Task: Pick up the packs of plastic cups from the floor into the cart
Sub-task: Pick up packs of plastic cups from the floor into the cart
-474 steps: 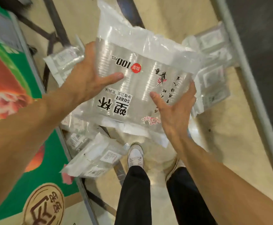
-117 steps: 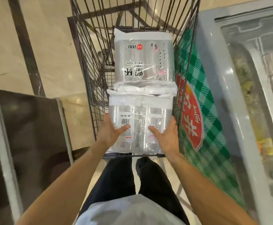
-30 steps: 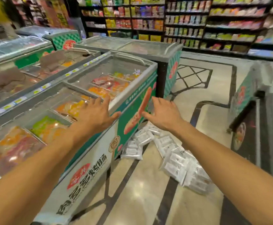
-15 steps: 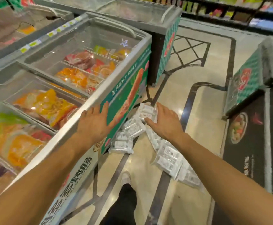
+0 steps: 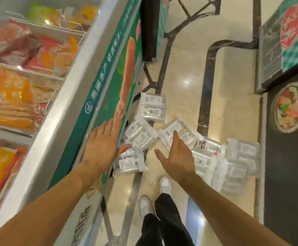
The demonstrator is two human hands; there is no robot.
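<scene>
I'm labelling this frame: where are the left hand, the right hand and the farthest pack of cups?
left hand (image 5: pixel 101 149), head view, back of the hand.
right hand (image 5: pixel 178 158), head view, back of the hand.
farthest pack of cups (image 5: pixel 152 108), head view, middle of its wrapper.

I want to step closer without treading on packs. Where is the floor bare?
Bare floor lies between the packs by the freezer and the heap on the right, around the shoes, and beyond the farthest pack. Crowded along the freezer's base.
</scene>
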